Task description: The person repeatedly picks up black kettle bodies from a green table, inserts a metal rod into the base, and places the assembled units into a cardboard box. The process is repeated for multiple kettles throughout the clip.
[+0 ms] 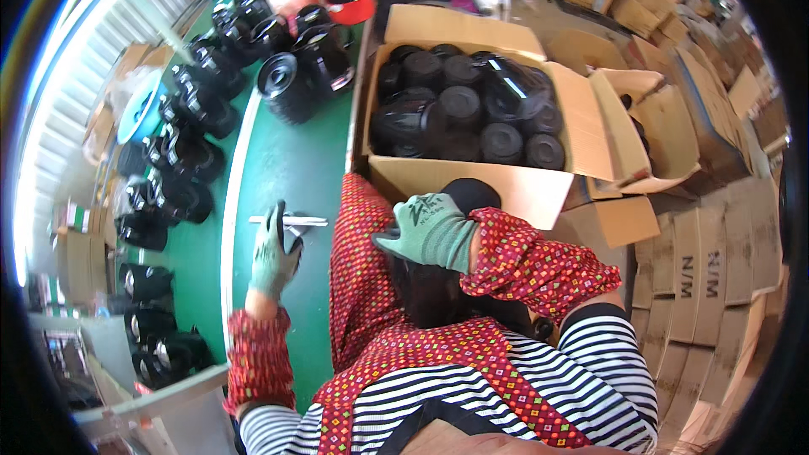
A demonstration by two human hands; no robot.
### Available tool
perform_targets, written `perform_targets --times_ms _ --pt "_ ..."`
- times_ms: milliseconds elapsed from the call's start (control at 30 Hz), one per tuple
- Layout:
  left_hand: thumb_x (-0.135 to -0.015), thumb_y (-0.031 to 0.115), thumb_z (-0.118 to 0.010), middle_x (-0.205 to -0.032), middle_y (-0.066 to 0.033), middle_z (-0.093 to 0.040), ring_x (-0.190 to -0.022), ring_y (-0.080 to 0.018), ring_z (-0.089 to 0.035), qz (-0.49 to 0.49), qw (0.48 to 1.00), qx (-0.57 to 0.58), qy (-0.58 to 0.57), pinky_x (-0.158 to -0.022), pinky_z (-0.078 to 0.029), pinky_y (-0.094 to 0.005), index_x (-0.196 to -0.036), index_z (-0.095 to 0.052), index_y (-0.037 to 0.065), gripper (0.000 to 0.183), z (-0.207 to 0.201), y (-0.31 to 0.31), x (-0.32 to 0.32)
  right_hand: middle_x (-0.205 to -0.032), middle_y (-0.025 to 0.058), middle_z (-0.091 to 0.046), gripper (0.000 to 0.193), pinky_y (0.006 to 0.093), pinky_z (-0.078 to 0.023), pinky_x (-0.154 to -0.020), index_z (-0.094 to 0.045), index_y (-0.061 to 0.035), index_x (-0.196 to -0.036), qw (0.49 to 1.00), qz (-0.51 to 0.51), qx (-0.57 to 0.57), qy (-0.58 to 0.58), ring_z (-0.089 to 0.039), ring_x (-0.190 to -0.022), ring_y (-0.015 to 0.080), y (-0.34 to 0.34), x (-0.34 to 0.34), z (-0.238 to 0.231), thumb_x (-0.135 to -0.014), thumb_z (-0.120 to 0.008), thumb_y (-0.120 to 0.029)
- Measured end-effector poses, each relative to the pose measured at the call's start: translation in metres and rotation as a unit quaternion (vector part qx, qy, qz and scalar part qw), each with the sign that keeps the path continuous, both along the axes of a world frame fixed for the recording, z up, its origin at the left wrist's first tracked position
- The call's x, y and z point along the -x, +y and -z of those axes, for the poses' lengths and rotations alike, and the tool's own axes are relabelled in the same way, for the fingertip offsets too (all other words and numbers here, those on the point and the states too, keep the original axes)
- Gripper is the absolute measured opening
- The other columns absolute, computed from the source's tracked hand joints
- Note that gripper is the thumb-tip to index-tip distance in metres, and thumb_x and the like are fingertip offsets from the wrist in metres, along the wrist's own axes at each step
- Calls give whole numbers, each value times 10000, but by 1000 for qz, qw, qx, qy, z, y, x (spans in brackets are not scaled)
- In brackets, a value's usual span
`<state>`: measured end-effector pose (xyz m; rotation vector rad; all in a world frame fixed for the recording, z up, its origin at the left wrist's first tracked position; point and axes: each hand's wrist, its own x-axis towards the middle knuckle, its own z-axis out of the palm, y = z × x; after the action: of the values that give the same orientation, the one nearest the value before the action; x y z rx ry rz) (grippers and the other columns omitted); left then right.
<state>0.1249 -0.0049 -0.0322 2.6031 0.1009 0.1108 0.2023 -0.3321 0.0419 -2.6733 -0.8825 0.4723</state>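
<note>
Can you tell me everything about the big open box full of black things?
The big, brown cardboard box sits beside the green tabletop, its top open. Its back, right and front flaps spread outward. Packed inside are shiny, rounded black containers that look like plastic, many with round ends facing up. The person's green-gloved right hand is near its front flap; whether they touch isn't clear.

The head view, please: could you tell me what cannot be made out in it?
In the head view:
1. Pale strip: partly hidden by the left hand.
2. Dark object: full shape covered by the right hand.
3. Cardboard box: lower contents hidden by dark containers on top.
</note>
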Motion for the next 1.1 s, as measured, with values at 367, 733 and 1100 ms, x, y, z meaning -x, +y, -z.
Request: perform_targets --times_ms 367,733,1100 --pt "-904 203 -744 -1100 -116 -688 -1104 -367 -644 -6 973 -226 42 -1081 -439 -543 -1369 -662 173 473 68 107 -17 -936 149 -638 363 439 -499 -775 -758 -62 -1219 962 -89 -260 9 -634 -875 336 -40 1 -2 -905 -781 -241" --pt "-843 -32 -760 -854 -161 -622 -682 -336 -605 69 992 -89 -57 -677 -519 -400 -1436 -667 136 624 -123 -67 -47 -1282 151 -663 480 556 -390 -1154 -706 -107 -1320 900 -170 -338 -218 -614 -1198 354 5 -104 -24 -858 -788 -209" --pt "-841 639 -764 -1189 -252 -701 -1002 -365 -698 419 890 111 -139 -946 -529 -538 -1363 -623 -99 915 -147 -81 -123 -1223 128 -653 326 508 -496 -984 -650 -19 -1264 789 -208 -557 -157 -651 -1094 347 -2 -142 105 -965 -723 -127"
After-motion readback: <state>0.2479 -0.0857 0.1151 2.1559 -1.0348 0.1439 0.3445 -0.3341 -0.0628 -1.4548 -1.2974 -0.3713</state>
